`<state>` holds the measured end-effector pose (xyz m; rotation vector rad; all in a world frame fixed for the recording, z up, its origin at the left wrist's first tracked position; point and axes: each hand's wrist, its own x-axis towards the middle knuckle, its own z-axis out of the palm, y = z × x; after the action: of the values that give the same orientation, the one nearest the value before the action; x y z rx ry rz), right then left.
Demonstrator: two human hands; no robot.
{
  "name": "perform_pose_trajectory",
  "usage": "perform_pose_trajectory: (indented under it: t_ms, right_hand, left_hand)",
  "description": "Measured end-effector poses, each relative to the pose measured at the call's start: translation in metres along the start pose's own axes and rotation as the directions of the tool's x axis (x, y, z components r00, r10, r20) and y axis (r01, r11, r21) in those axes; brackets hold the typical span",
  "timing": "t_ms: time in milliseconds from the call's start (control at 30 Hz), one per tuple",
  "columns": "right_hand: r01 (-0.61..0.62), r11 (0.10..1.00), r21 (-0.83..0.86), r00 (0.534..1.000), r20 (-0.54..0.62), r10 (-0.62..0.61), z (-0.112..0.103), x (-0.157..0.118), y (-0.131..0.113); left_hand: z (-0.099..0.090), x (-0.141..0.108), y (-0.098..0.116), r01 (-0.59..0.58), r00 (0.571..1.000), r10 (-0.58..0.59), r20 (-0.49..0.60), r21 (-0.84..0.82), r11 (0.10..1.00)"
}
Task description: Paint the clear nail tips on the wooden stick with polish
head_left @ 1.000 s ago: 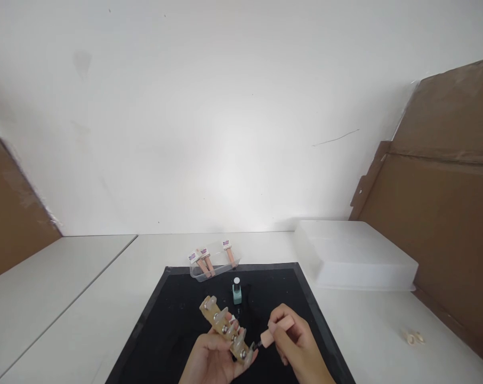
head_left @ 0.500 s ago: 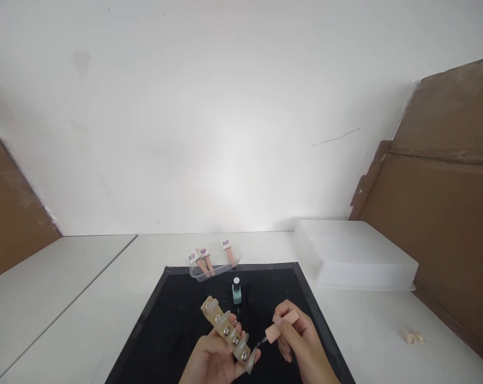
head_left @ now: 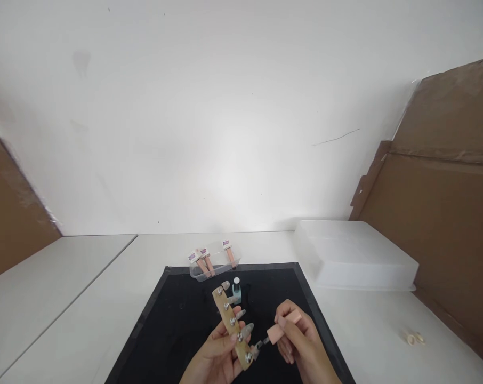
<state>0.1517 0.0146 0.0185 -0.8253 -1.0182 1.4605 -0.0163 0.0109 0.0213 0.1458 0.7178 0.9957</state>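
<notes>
My left hand [head_left: 214, 356] is closed around a tan nail display strip [head_left: 227, 316], which slants from upper left to lower right. Several metal studs run along it, each with a translucent false nail [head_left: 247, 330] pointing out to the right. Between the fingers of my right hand [head_left: 305, 344] is a pink nail polish brush [head_left: 276, 334], held by its cap. Its dark tip [head_left: 259, 344] is at the lowest nail, seemingly touching it. Behind the strip stands a small teal polish bottle [head_left: 237, 295] with a dark neck and white top, partly covered by one nail.
A black mat [head_left: 177, 309] lies under the hands. At its far edge is a clear tray [head_left: 221, 270] with pink labelled tubes [head_left: 230, 255]. To the right stand a white translucent box [head_left: 361, 261] and small cream rings [head_left: 410, 338]. Brown cardboard [head_left: 437, 224] flanks the table.
My left hand has turned the strip, so it stands steeper and its nails now point rightward; its upper end moved toward the teal bottle. The right hand has barely shifted.
</notes>
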Motion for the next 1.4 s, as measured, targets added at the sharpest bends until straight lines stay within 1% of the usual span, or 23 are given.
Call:
perform_pose_trajectory:
  t_ms: [100, 200, 267, 367, 533, 733, 933, 1200, 1400]
  right_hand:
    - [-0.018, 0.998, 0.068, 0.999, 0.031, 0.016, 0.000, -0.001, -0.003]
    - [-0.017, 0.997, 0.081, 0.999, 0.050, 0.013, 0.000, -0.001, -0.002]
    - [-0.008, 0.998, 0.070, 0.998, 0.067, 0.003, -0.001, -0.001, 0.001]
    - [0.017, 0.998, 0.061, 0.997, 0.079, -0.022, -0.001, -0.002, 0.004]
    - [0.044, 0.999, 0.026, 0.996, 0.071, -0.046, 0.001, -0.004, 0.002]
    - [0.075, 0.996, -0.051, 0.994, 0.087, -0.070, 0.003, -0.006, -0.002]
    - [0.081, 0.989, -0.120, 0.995, 0.059, -0.075, 0.003, -0.006, -0.004]
    - [0.052, 0.989, -0.141, 0.998, -0.017, -0.055, 0.004, -0.004, -0.003]
    - [0.056, 0.989, -0.138, 0.997, -0.046, -0.063, 0.001, 0.000, 0.002]
  left_hand:
    - [0.003, -0.003, 0.000, 0.002, 1.000, -0.002, -0.003, 0.022, 1.000]
    - [0.005, -0.005, 0.000, -0.005, 1.000, 0.006, -0.025, 0.035, 0.999]
    - [0.006, -0.005, 0.000, -0.011, 1.000, 0.012, -0.029, 0.033, 0.999]
    - [0.006, -0.003, 0.000, -0.017, 1.000, 0.017, -0.001, 0.027, 0.999]
    - [0.005, -0.001, 0.000, -0.014, 0.999, 0.014, 0.034, 0.013, 1.000]
    - [0.007, -0.004, -0.001, -0.027, 1.000, 0.027, 0.001, 0.018, 0.999]
    - [0.012, -0.006, -0.001, -0.040, 0.999, 0.042, -0.034, 0.040, 0.998]
    - [0.012, -0.004, 0.000, -0.051, 0.997, 0.053, -0.055, 0.027, 0.998]
    - [0.011, -0.005, -0.001, -0.062, 0.996, 0.064, -0.063, 0.027, 0.998]
